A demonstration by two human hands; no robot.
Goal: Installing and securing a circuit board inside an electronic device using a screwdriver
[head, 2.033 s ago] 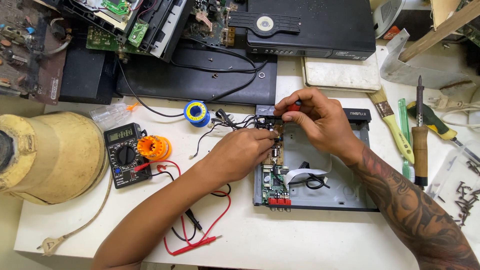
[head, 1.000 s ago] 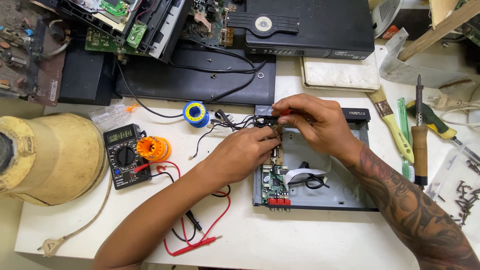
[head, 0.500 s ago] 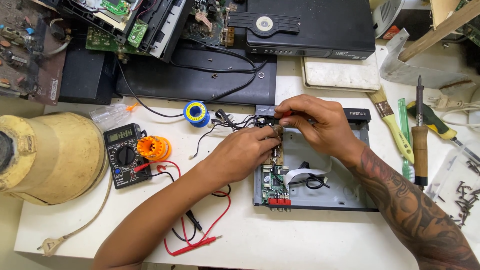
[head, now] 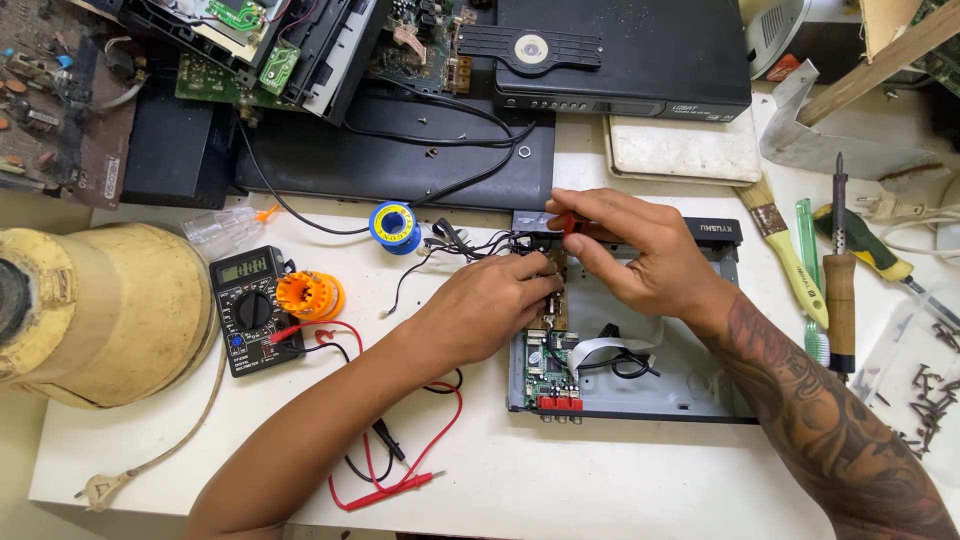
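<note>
While L hand (head: 495,300) steadies board (head: 553,290), R hand (head: 630,250) pinches above.

left hand (head: 495,300): palm down, fingers curled inward, forearm extended from lower left | right hand (head: 640,255): thumb and forefinger pinched together, tattooed forearm angled in from lower right

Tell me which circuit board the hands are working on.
The small brown board inside the open grey chassis, under both hands, not the green board below or those at the table's back.

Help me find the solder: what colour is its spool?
Blue, with a yellow centre label; the solder spool shows in the head view, left of both hands.
</note>
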